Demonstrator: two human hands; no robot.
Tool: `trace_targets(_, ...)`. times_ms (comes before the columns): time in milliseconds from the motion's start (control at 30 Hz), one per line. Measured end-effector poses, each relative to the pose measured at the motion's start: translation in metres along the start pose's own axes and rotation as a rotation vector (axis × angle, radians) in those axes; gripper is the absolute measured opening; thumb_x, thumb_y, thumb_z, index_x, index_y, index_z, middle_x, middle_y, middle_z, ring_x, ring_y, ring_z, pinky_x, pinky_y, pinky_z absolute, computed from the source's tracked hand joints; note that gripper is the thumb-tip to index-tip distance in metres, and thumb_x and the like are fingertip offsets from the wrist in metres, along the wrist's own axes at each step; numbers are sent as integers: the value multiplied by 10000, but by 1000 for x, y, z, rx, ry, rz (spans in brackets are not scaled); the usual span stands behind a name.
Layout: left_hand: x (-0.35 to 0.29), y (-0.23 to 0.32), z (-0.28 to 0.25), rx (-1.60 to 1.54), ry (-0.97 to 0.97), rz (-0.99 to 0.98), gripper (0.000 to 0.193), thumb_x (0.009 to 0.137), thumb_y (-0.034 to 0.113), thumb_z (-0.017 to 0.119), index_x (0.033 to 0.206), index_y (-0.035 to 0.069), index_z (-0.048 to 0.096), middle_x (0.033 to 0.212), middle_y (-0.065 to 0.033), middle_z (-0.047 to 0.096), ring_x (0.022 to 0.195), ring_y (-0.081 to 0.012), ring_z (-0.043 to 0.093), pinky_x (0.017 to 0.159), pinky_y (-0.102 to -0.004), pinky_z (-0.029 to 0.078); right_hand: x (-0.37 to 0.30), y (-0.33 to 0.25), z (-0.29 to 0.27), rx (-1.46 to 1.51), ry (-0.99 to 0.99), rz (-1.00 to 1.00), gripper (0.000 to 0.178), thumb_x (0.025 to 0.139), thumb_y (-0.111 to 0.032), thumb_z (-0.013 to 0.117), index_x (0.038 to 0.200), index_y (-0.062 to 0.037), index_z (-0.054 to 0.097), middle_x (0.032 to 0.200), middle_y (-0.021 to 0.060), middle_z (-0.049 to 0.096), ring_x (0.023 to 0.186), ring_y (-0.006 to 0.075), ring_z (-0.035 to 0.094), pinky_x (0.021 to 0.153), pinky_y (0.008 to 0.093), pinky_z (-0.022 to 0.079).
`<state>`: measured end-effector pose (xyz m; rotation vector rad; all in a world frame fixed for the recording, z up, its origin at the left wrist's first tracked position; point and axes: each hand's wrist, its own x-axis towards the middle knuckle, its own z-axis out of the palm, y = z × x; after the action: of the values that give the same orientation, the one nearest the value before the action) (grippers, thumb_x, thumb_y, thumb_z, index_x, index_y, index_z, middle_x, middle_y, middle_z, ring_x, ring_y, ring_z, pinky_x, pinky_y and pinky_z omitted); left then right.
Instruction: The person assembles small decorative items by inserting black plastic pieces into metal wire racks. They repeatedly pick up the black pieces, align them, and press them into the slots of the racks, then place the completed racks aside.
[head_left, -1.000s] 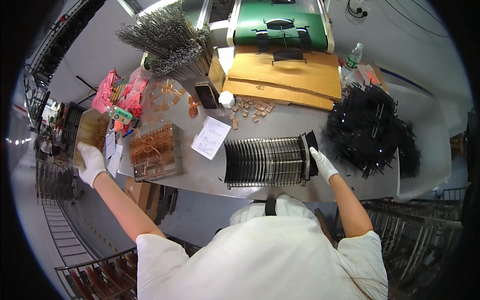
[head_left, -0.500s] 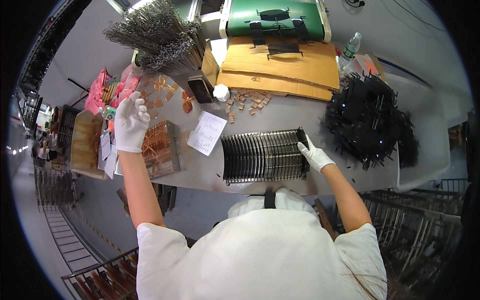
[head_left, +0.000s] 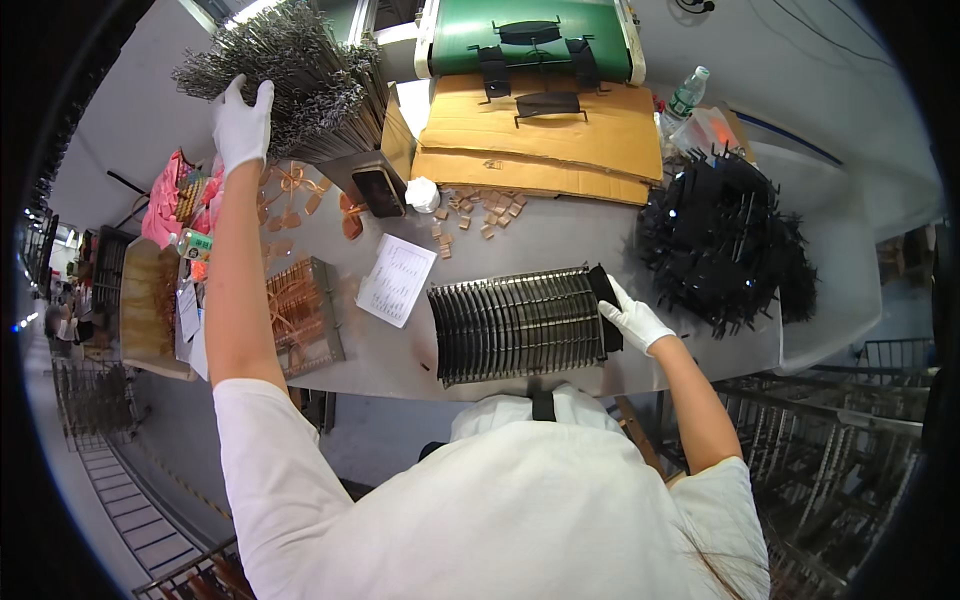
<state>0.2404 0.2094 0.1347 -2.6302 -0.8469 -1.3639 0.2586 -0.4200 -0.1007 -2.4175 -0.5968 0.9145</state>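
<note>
I cannot tell whether the right hand (head_left: 633,318) pinches or merely rests against the end of the slatted black rack (head_left: 515,326) on the table (head_left: 560,235) — contact equally unclear for the left hand (head_left: 243,122), spread beside thin rods (head_left: 305,85) packed in a metal box (head_left: 343,169).

The left forearm (head_left: 238,285) hides part of the copper-coloured rack (head_left: 308,310). The top edge cuts off the green belt (head_left: 460,38). Writing on the paper (head_left: 397,280) is too small to read. Whether the left grip (head_left: 242,128) touches the wires (head_left: 325,115) is unclear.
</note>
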Motion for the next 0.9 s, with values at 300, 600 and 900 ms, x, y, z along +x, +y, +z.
trace_targets(300, 45, -50, 47, -27, -271, 33, 389, 914, 304, 730, 1132, -11, 662, 1038, -222, 718, 996, -404, 687, 854, -475, 524, -3, -44, 3, -300, 236, -40, 883, 997, -692, 445, 1660, -158, 210, 1166, 268, 673, 1082, 446, 661, 954, 540, 520)
trace_targets(600, 51, -54, 30, 126, -266, 292, 205, 952, 226, 647, 1070, 58, 647, 1062, -197, 700, 992, -405, 658, 827, -525, 494, 13, -62, 46, -506, 390, -299, 920, 971, -692, 480, 1639, -90, 287, 1694, 169, 277, 1571, 374, 226, 1283, 499, 147)
trace_targets(900, 98, -21, -82, -670, 15, 49, 242, 1025, 200, 568, 1004, -41, 558, 791, -112, 597, 620, -195, 544, 549, -347, 461, 15, -55, 55, -477, 437, -308, 888, 989, -619, 521, 1630, -48, 293, 1687, 199, 279, 1563, 398, 235, 1273, 508, 166)
